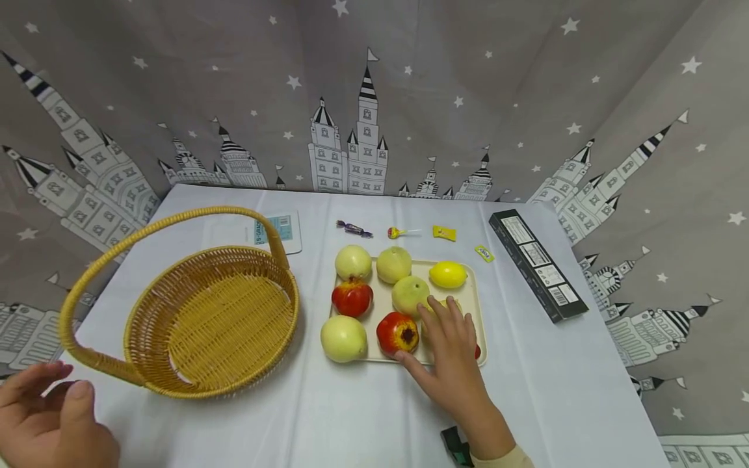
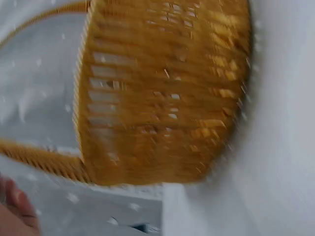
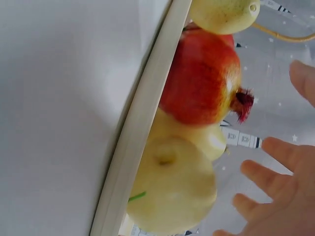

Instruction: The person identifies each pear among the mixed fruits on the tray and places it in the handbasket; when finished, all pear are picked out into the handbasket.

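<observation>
Left hand (image 1: pixel 58 419), loosely curled and empty, is just beside the basket (image 1: pixel 228 325), near the left edge of the desk (image 1: pixel 328 422). Rightward, pomegranates (image 1: pixel 393 333) and pale fruits (image 1: pixel 354 262) lie on the tray (image 1: pixel 473 296); the right hand (image 1: pixel 449 354), fingers spread and holding nothing, is above its front right part.

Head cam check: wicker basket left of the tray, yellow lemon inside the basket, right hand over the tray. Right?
Not the lemon: it lies on the tray, not inside the wicker basket, as the head view shows. The basket is left of the tray and the right hand is over the tray, as you said.
</observation>
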`<state>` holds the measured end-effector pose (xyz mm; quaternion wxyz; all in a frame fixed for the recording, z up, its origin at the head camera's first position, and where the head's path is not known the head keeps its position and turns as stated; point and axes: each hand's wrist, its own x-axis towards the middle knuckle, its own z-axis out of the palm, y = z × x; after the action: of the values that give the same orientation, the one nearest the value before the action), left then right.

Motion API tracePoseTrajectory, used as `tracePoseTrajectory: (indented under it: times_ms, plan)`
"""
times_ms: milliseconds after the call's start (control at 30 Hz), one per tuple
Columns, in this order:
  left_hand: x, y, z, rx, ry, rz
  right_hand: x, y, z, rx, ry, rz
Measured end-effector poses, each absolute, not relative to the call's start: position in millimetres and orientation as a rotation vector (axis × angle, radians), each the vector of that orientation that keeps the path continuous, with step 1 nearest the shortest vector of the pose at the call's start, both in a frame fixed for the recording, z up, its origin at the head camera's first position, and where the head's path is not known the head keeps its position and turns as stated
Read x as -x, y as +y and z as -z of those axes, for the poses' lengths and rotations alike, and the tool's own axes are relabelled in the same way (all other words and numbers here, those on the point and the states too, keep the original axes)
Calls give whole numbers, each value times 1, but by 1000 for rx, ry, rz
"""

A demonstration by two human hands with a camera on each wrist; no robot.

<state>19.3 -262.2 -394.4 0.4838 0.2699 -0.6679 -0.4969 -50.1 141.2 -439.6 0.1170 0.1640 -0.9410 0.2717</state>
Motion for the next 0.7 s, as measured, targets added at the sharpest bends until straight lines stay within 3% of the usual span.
tracePoseTrajectory:
  times_ms: [133, 300, 433, 700]
  plan:
    - [-7, -287, 415, -681, -1333, 1574, 50, 136, 435, -558, -2690, -983]
    - [-2, -291, 437, -287, -943, 1806, 51, 130, 434, -632, -2677, -1113]
    - [-2, -287, 446, -130, -951, 1841, 52, 127, 439, -632, -2691, -1147]
    - [-9, -274, 454, -71, -1055, 1892, 57, 123, 450, -620, -2731, -1200]
